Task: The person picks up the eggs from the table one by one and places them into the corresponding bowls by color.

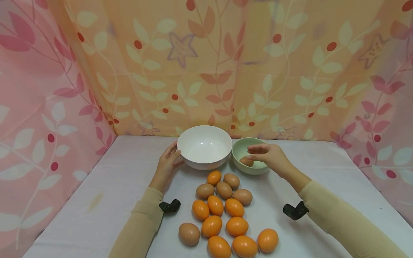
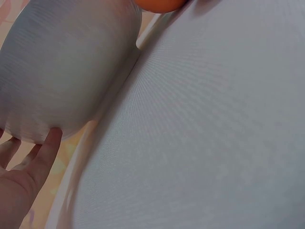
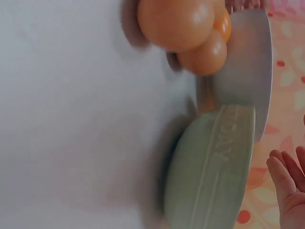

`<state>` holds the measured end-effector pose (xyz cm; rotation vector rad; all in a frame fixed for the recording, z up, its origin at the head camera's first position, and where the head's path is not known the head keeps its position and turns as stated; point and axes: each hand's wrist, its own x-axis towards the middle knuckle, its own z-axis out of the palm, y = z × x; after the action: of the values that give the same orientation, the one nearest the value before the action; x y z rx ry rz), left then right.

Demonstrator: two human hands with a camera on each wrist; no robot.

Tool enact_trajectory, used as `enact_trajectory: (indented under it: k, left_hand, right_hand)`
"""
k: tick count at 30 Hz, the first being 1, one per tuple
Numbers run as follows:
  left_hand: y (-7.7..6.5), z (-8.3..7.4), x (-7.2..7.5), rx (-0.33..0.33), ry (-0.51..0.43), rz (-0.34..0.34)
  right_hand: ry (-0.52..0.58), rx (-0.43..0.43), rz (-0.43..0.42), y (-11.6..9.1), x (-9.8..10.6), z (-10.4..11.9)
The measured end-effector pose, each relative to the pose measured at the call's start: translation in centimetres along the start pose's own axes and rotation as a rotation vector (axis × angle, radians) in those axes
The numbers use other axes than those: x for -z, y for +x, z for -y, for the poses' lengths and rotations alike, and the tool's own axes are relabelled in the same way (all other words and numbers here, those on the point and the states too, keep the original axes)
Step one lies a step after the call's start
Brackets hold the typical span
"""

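My left hand (image 1: 168,160) rests against the left side of a large white bowl (image 1: 193,165); its fingertips touch the outer wall, as the left wrist view shows near the bowl's underside (image 2: 71,67). Over the smaller pale green bowl (image 1: 253,172), my right hand (image 1: 269,156) hovers with extended fingers. A brown egg (image 1: 246,161) lies inside that bowl, just under the fingertips in the head view. In the right wrist view the green bowl (image 3: 205,176) has raised lettering, and the right hand (image 3: 290,183) is above its rim holding nothing visible.
In front of the bowls lie several brown eggs (image 1: 224,190) and several orange eggs (image 1: 237,226) on a white cloth (image 1: 106,200). One brown egg (image 1: 189,234) is at the near left. A floral curtain (image 1: 206,71) stands behind and at both sides.
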<state>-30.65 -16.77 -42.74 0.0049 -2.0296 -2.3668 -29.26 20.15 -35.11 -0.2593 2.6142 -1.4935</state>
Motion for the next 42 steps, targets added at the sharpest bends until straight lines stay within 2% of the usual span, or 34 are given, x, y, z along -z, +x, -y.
enact_trajectory:
  k: [7,13,27,42]
  left_hand:
    - [-0.1,-0.1,0.0,-0.010,0.002,0.003]
    - [0.0,-0.1,0.0,-0.007,0.001,0.004]
    - [0.0,0.1,0.0,0.000,0.006,0.002]
    - [0.1,0.0,0.0,0.007,0.000,-0.007]
  right_hand:
    - [0.045,0.024,0.045,-3.0,-0.4,0.5]
    - [0.106,0.057,0.101,-4.4,-0.8,0.3]
    - [0.130,0.013,0.157,-5.7,-1.4,-2.0]
    - [0.112,-0.012,0.223,-6.1,-2.5,-3.0]
